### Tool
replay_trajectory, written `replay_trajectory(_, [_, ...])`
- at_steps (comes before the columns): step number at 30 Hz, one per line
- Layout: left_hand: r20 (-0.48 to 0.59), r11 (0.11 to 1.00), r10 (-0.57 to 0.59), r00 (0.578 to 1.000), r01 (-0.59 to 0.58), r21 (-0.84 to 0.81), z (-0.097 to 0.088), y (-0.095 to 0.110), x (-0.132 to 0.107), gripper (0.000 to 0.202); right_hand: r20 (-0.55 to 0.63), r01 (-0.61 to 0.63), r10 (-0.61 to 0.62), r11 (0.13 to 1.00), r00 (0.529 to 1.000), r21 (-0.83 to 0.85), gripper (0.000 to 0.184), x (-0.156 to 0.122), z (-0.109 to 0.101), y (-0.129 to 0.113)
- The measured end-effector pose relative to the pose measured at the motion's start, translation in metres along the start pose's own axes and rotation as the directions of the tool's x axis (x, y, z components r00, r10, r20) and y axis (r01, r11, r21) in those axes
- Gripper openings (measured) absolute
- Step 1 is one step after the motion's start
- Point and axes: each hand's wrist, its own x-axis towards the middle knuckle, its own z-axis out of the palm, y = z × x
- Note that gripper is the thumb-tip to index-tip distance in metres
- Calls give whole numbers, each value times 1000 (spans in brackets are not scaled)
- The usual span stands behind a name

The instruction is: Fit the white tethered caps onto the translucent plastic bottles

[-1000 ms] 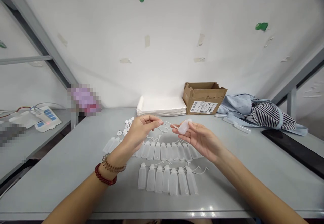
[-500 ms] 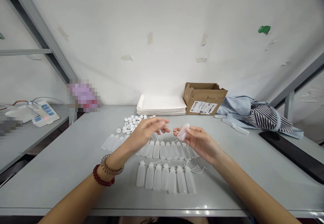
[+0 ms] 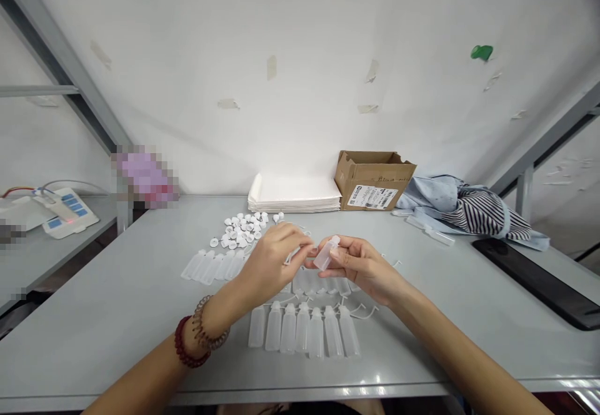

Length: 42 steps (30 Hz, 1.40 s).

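My right hand (image 3: 370,268) pinches a small translucent squeeze bottle (image 3: 324,256), tilted with its neck up and to the right. Beside it, my left hand (image 3: 276,255) has thumb and fingertips drawn together close to the right fingers; whatever they hold is too small to make out. Below the hands lies a front row of similar bottles (image 3: 288,330) with thin straps at their necks. A middle row (image 3: 312,284) is partly covered by my hands. More bottles (image 3: 206,267) lie left of my left hand, and a pile of white caps (image 3: 241,230) sits behind them.
At the back stand a stack of white sheets or envelopes (image 3: 295,196) and an open cardboard box (image 3: 375,180). To the right are folded cloth (image 3: 478,209), loose clear tubes (image 3: 431,232) and a long black object (image 3: 539,284). A metal frame post (image 3: 91,105) rises at left.
My left hand has moved down and right, its fingertips closing beside my right hand. The bottle in my right hand has come slightly lower and to the left. The view has shifted slightly.
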Motion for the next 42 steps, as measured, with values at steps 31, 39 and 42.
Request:
replay_trajectory(31, [204, 540, -573, 794, 553, -635, -5, -3, 6, 15, -167, 155, -380, 683, 910, -714, 45, -4, 12, 13])
replay_trajectory(39, [449, 302, -535, 716, 658, -690, -7, -2, 6, 16, -30, 233, -617, 342, 787, -910, 40, -2, 4, 25])
replay_trajectory(42, [491, 271, -524, 696, 683, -679, -7, -1, 6, 15, 55, 288, -675, 238, 736, -927, 36, -2, 4, 25])
